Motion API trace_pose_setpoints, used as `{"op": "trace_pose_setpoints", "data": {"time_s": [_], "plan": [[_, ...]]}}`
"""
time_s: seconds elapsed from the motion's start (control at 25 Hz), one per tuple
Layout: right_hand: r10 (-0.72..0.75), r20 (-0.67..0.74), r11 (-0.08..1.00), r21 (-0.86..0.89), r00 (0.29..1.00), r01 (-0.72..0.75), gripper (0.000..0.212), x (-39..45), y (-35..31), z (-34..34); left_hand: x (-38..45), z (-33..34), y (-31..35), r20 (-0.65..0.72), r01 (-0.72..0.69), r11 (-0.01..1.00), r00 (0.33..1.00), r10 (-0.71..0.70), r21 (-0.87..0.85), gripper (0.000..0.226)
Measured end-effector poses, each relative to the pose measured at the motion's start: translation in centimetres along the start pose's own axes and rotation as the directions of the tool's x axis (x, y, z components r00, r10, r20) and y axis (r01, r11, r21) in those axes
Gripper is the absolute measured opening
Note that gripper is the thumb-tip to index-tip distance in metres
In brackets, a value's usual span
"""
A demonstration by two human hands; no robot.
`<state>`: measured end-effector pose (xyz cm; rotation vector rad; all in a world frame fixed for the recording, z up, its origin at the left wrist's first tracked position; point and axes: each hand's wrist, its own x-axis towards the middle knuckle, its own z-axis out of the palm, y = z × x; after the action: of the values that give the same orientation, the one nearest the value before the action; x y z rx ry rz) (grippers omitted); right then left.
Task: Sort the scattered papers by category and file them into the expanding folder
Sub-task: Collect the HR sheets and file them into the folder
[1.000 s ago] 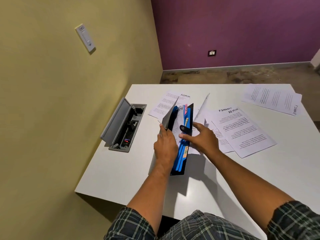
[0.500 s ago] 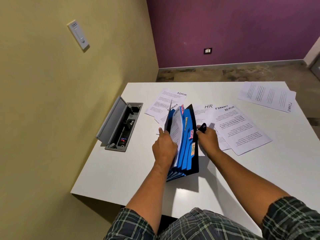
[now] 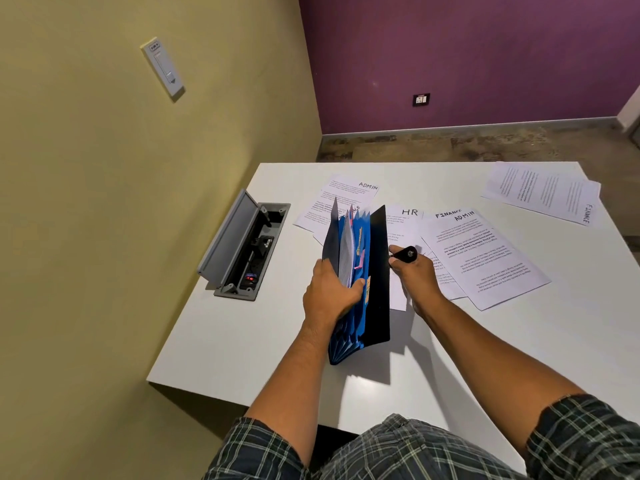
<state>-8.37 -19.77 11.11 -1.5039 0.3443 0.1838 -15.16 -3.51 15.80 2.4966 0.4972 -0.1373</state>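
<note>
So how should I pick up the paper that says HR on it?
Take the HR sheet by its far top edge, reaching from the table's far side. That end lies bare; its near part is hidden behind the standing folder and the right hand.

Loose sheet now inside expanding folder (image 3: 360, 278); right hand (image 3: 414, 275) pulling clasp tab.

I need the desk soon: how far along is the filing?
Some paper already sits in the expanding folder. The left hand holds its pockets open; the right hand pulls its clasp strap. Loose ADMIN, HR and FINANCE sheets remain unfiled.
</note>
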Motion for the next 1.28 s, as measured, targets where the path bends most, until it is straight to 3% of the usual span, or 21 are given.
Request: {"op": "trace_pose_setpoints", "data": {"time_s": [0.28,0.44,0.64,0.84,1.04,1.2,1.28], "plan": [[0.014,-0.041,1.0,0.019,0.999,-0.013,0.041,-0.3,0.5,-1.3,0.0,-0.7,-0.3,-0.005,0.025,0.991,1.0,-0.026,-0.13,0.061],[0.022,-0.083,1.0,0.004,0.996,-0.022,0.042,-0.2,1.3,-2.4,0.1,-0.3,-0.7,-0.044,-0.039,0.981,0.999,0.031,-0.191,0.058],[0.048,-0.112,0.999,0.013,0.993,-0.047,0.042,0.4,2.0,-2.8,0.1,1.1,-0.7,-0.087,-0.156,0.98,0.985,0.146,-0.127,0.065],[0.07,-0.11,0.998,0.009,0.991,-0.069,0.043,0.6,1.8,-2.9,0.0,1.1,0.0,-0.016,-0.172,0.981,0.985,0.171,-0.092,0.063],[0.022,-0.061,0.988,-0.151,0.998,-0.031,0.03,0.5,1.5,-3.8,0.2,1.3,0.5,0.034,-0.185,0.982,0.982,0.187,-0.035,0.066],[0.027,0.038,0.985,-0.169,0.999,-0.021,0.071,0.0,0.6,-5.4,0.4,1.5,0.6,0.053,-0.199,0.98,0.979,0.198,0.0,0.07],[0.026,0.045,0.99,-0.139,0.999,-0.02,0.074,0.0,0.0,-6.7,0.4,1.6,0.6,0.06,-0.198,0.98,0.979,0.196,0.017,0.072]]}}
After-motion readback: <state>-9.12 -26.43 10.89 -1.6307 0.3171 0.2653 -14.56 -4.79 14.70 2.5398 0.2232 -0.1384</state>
